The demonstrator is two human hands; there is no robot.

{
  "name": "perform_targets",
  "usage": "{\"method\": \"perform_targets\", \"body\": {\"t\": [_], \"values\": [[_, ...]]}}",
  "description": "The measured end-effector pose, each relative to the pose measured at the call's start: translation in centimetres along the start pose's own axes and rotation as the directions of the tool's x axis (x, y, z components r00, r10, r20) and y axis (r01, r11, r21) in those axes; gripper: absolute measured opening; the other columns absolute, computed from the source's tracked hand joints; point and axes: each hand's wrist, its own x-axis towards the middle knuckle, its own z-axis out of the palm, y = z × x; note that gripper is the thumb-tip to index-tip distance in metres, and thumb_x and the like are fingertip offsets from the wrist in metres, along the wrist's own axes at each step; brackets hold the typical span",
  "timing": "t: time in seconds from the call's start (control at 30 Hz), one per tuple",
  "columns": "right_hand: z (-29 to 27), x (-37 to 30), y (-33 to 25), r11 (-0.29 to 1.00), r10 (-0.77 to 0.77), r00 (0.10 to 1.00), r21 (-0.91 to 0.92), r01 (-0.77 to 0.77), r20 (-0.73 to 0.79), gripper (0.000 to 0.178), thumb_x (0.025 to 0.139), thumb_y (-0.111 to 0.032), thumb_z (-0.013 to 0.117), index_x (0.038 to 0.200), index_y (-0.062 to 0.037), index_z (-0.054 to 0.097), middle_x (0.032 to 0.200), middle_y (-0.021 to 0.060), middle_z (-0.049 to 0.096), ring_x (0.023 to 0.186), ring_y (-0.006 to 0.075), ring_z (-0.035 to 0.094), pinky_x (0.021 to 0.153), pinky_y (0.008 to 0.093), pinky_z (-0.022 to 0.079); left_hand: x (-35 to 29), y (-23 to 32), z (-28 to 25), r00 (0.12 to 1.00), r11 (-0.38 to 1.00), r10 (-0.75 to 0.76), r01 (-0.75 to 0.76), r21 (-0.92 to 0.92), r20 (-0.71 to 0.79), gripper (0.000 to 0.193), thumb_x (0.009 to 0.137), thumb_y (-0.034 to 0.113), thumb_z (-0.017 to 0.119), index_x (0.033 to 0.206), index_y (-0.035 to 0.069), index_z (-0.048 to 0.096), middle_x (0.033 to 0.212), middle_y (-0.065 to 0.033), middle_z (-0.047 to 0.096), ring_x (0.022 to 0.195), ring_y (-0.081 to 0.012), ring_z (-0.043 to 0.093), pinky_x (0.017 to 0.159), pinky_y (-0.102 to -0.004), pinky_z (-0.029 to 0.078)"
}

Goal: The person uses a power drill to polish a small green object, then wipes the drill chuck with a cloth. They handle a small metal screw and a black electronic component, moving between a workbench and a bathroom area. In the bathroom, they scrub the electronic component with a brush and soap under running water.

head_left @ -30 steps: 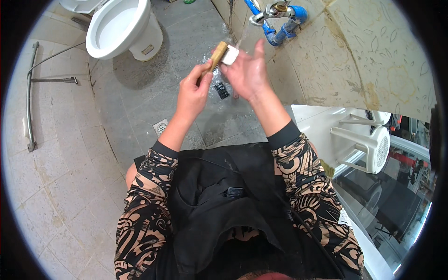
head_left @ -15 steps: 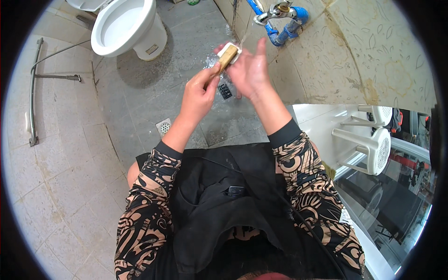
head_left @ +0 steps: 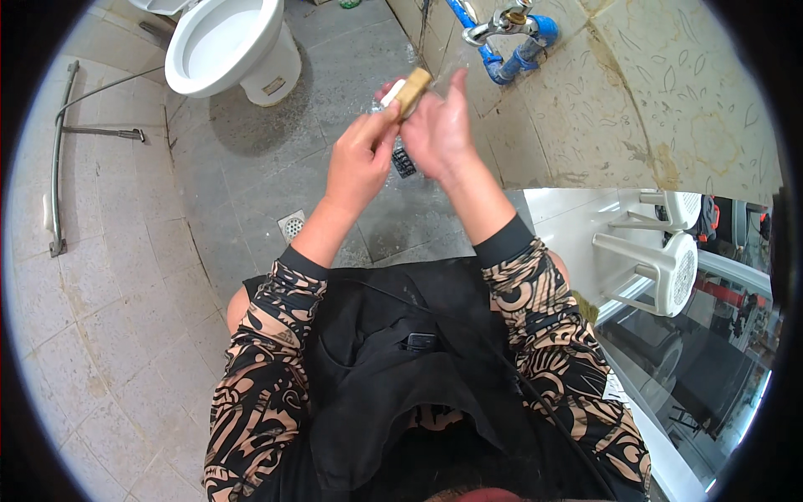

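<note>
Between the fingers and thumb of my left hand (head_left: 361,159), closed, is a tan wooden-looking block (head_left: 415,90); whether it has bristles underneath is hidden. The block presses against a small white piece (head_left: 393,93). My right hand (head_left: 439,130) lies palm up beneath, with the white piece resting on its fingers and its thumb stretched away. Fingertips show past the far side of the piece. Both hands look wet, and water runs near them below the chrome tap (head_left: 508,18). On the floor under my hands lies a small black gridded part (head_left: 404,163).
Blue pipework (head_left: 523,58) juts from the tiled wall at far right. A white toilet (head_left: 226,50) stands at far left. A floor drain (head_left: 292,225) lies left of my left forearm. White plastic stools (head_left: 669,272) stand to the right, beyond the wall's edge.
My left hand has shifted the tan block slightly up and right across the white piece. The white piece now shows on the block's left side. My right hand has moved slightly left.
</note>
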Motion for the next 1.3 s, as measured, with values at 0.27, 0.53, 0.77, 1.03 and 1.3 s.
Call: {"method": "perform_targets", "body": {"t": [0.27,0.53,0.77,1.03,1.3], "values": [[-0.2,0.3,-0.2,0.999,-0.005,1.0,0.048,0.005,0.003,0.112,0.106,-0.086,0.013,0.152,0.0119,0.042,0.139,0.0227,0.06,0.139,0.0321,0.054,0.127,0.0484,0.035,1.1,-0.6,0.3,0.999,0.999,-0.043,0.042,-0.028,-0.033,0.026,0.104,0.007,0.073,0.13,0.002,0.075,0.105,-0.0141,0.079,0.089,-0.02,0.073,0.08,-0.0327,0.058],[-0.7,-0.4,-0.2,0.998,0.043,0.997,-0.041,-0.04,0.066,0.114,0.105,-0.086,0.011,0.154,0.0136,0.041,0.148,0.0248,0.059,0.142,0.0334,0.053,0.131,0.0484,0.032,0.7,-1.1,1.4,0.984,0.957,-0.163,0.141,-0.252,-0.07,0.03,0.108,0.011,0.069,0.137,0.006,0.074,0.093,-0.0088,0.074,0.078,-0.0166,0.068,0.071,-0.0362,0.056],[-0.9,0.2,-3.0,0.987,-0.027,0.999,0.16,0.031,-0.024,0.106,0.109,-0.082,0.024,0.149,0.0143,0.046,0.136,0.0239,0.064,0.133,0.0338,0.058,0.125,0.0449,0.037,3.6,3.5,-1.4,0.907,0.494,-0.353,0.388,-0.778,0.228,0.064,0.108,0.019,0.071,0.158,0.007,0.033,0.084,0.0013,0.054,0.062,-0.0045,0.046,0.052,-0.0216,0.035],[-1.8,1.7,-1.5,0.997,0.061,0.993,0.046,-0.056,-0.097,0.073,0.118,-0.064,0.026,0.135,0.0008,0.054,0.12,0.0161,0.068,0.115,0.0293,0.067,0.118,0.0453,0.045,12.8,12.9,-2.3,0.994,0.947,0.0,-0.035,-0.318,-0.111,0.091,0.091,0.025,0.094,0.154,-0.002,0.035,0.085,0.0047,0.048,0.069,-0.0038,0.045,0.061,-0.0204,0.043],[-2.0,1.7,-2.2,0.998,0.014,0.997,-0.063,-0.019,-0.073,0.04,0.116,-0.031,0.056,0.138,0.0014,0.052,0.131,0.0224,0.072,0.119,0.0368,0.075,0.107,0.0488,0.059,13.4,13.8,-4.2,0.994,0.957,-0.063,0.035,-0.289,-0.089,0.079,0.099,0.031,0.086,0.152,-0.001,0.037,0.086,0.0028,0.053,0.069,-0.004,0.047,0.059,-0.02,0.039]]}}
